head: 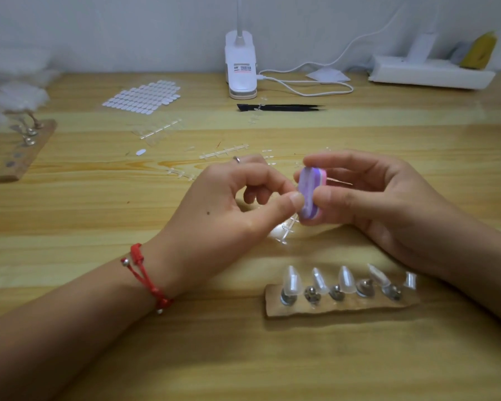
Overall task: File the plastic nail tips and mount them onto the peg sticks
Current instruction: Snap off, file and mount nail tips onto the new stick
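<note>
Nearest the camera, a wooden holder strip lay flat on the wooden table, carrying a row of metal-based peg sticks with clear pointed nail tips mounted on most of them; the tip at the far right end was partly hidden behind the right forearm. Just beyond the strip, the right hand gripped a purple and pink buffer block, thumb below and fingers curled over its top. The left hand, with a red cord bracelet at the wrist, had thumb and forefinger pinched together against the block's purple face; whether a nail tip sat between them could not be told, as the fingers covered that spot. Under the hands, directly past the strip, lay clear plastic sprue pieces, with more sprue frames scattered farther back. Well to the left of the strip and farther off, a second wooden holder lay at an angle with a few pegs, blurred. Beyond the hands lay black tweezers and a sheet of adhesive tabs. At the wall stood a white clip lamp with its cable, and a white power strip far to the right.
</note>
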